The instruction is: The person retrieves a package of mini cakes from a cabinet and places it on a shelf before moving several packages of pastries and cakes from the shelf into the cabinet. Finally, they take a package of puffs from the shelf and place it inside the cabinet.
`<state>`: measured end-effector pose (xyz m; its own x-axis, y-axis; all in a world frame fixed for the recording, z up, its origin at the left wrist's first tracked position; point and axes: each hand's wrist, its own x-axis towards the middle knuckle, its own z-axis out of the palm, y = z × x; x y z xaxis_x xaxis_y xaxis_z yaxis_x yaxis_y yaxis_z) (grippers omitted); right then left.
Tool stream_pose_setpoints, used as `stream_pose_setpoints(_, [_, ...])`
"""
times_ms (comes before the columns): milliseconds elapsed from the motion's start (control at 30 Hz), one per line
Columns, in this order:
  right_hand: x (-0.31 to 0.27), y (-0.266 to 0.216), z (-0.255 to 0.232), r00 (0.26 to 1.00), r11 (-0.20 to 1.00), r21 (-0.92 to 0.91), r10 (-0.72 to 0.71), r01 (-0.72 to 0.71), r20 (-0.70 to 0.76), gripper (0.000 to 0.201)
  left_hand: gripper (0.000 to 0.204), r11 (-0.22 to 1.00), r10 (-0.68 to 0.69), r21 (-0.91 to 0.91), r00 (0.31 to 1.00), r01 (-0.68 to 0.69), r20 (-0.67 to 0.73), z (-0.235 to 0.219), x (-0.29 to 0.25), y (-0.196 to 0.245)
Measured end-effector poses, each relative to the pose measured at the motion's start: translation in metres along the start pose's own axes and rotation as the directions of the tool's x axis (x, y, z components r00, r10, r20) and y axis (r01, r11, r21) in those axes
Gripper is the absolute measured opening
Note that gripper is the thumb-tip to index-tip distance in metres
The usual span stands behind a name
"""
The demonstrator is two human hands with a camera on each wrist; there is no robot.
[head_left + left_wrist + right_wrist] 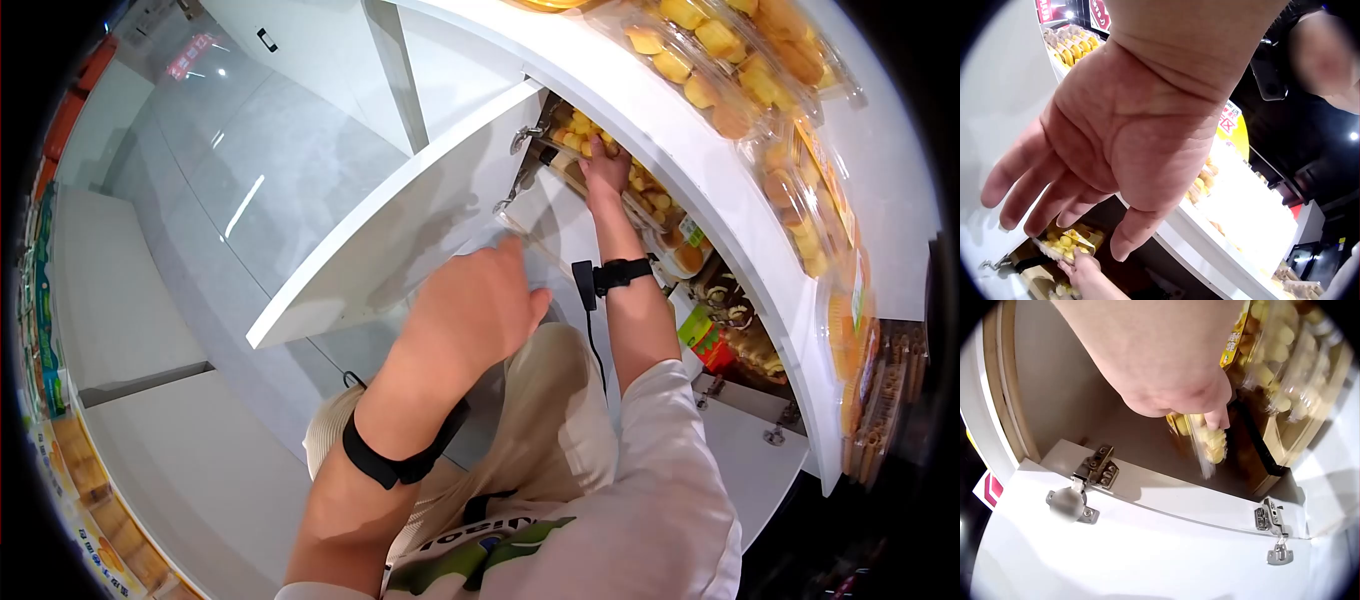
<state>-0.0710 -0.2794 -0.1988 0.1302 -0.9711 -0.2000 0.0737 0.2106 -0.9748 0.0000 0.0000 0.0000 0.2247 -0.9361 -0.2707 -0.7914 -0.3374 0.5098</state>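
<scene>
My right hand (pixel 605 168) reaches inside the cabinet under the counter and grips a clear plastic box of small yellow pastries (pixel 1213 447). In the left wrist view, the fingers of that hand lie at the edge of the pastry box (pixel 1063 245). Its palm side is hidden in the right wrist view. My left hand (pixel 470 310) hovers by the open white cabinet door (pixel 400 215), holding nothing. The left wrist view shows its palm (pixel 1129 131), with the fingers spread and nearly straight.
More boxed pastries (pixel 1272 356) sit within the cabinet, alongside a red-and-green package (pixel 706 340). Metal hinges (pixel 1097 469) join door and frame. Above the opening runs the curved white counter edge (pixel 700 190), with pastry boxes (pixel 700 60) on top. Shelves of packaged goods (pixel 45 300) stand at left.
</scene>
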Motion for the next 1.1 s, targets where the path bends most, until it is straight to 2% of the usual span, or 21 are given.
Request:
stream_pose_setpoints(67, [0.017,0.011,0.004,0.990,0.991,-0.133,-0.003,-0.016,-0.139,0.056,0.046,0.999,0.031,-0.005,0.999,-0.031,-0.009,0.002,-0.002,0.004])
stream_pose_setpoints(100, [0.035,0.035,0.013,0.990,0.992,-0.128,0.005,-0.023,-0.143,0.056,0.046,1.000,0.029,0.000,1.000,-0.029,-0.001,0.002,0.002,0.000])
stream_pose_setpoints(167, [0.066,0.076,0.017,0.976,0.969,-0.245,-0.013,-0.041,-0.216,0.053,0.045,1.000,0.011,-0.014,0.999,-0.011,0.042,-0.001,0.002,0.002])
stream_pose_setpoints(200, [0.051,0.052,0.035,0.970,0.972,-0.220,0.030,-0.084,-0.241,0.050,0.045,1.000,0.020,0.000,0.999,-0.020,0.031,-0.002,0.003,0.000])
stream_pose_setpoints(233, [0.091,0.093,0.031,0.968,0.970,-0.242,-0.091,0.034,-0.232,0.049,0.043,0.999,0.042,-0.017,0.999,-0.042,-0.003,0.001,0.005,-0.002])
stream_pose_setpoints(300, [0.114,0.127,0.034,0.962,0.946,-0.322,-0.119,0.034,-0.247,0.046,0.041,0.997,0.067,-0.024,0.997,-0.068,-0.035,0.004,0.010,-0.008])
stream_pose_setpoints(333, [0.095,0.110,0.041,0.962,0.980,-0.198,-0.043,-0.011,-0.268,0.042,0.038,0.998,0.057,-0.018,0.997,-0.058,-0.051,0.005,0.013,-0.011])
stream_pose_setpoints(367, [0.075,0.090,0.048,0.963,0.981,-0.194,-0.041,-0.012,-0.267,0.042,0.035,0.999,0.044,-0.016,0.997,-0.045,-0.063,0.007,0.014,-0.014])
stream_pose_setpoints(433, [0.038,0.060,0.060,0.934,0.967,0.175,0.228,-0.185,-0.276,0.040,0.033,1.000,0.006,0.006,0.999,-0.006,-0.047,0.008,0.021,-0.018])
stream_pose_setpoints(500, [0.046,0.079,0.055,0.944,0.966,0.167,0.232,-0.196,-0.235,0.041,0.031,0.999,-0.022,0.024,0.999,0.023,-0.045,0.006,0.025,-0.020])
stream_pose_setpoints(533, [0.062,0.111,0.050,0.938,0.938,0.254,0.287,-0.234,-0.197,0.040,0.030,1.000,-0.002,0.030,0.999,0.003,-0.053,0.006,0.024,-0.020])
stream_pose_setpoints(600, [0.074,0.130,0.047,0.933,0.867,0.419,0.342,-0.268,-0.111,0.043,0.029,0.999,0.025,0.042,0.997,-0.022,-0.069,0.007,0.022,-0.018])
stream_pose_setpoints(633, [0.077,0.133,0.050,0.902,0.851,0.455,0.384,-0.263,-0.197,0.044,0.029,0.999,0.028,0.032,0.997,-0.026,-0.069,0.009,0.019,-0.017])
stream_pose_setpoints(700, [0.080,0.130,0.041,0.882,0.821,0.448,0.452,-0.353,-0.134,0.045,0.029,0.999,0.033,0.031,0.997,-0.031,-0.071,0.012,0.012,-0.016])
stream_pose_setpoints(767, [0.096,0.152,0.035,0.909,0.844,0.435,0.399,-0.315,-0.115,0.046,0.031,0.994,0.045,0.103,0.999,-0.044,-0.012,0.014,0.007,-0.009])
stream_pose_setpoints(833, [0.073,0.117,0.041,0.913,0.853,0.441,0.378,-0.279,-0.153,0.045,0.032,0.992,0.014,0.121,0.999,-0.018,0.035,0.013,0.004,-0.002])
stream_pose_setpoints(867, [0.080,0.124,0.041,0.909,0.840,0.467,0.386,-0.277,-0.156,0.044,0.034,0.992,-0.017,0.129,0.996,0.005,0.089,0.013,0.003,-0.001])
stream_pose_setpoints(1033, [0.097,0.145,0.030,0.846,0.745,0.580,0.505,-0.329,-0.168,0.030,0.035,0.986,-0.024,0.165,0.992,0.004,0.125,0.014,0.000,-0.003])
stream_pose_setpoints(1100, [0.106,0.165,0.024,0.867,0.746,0.575,0.483,-0.336,-0.120,0.026,0.034,0.984,-0.015,0.177,0.994,-0.005,0.111,0.014,-0.001,-0.004])
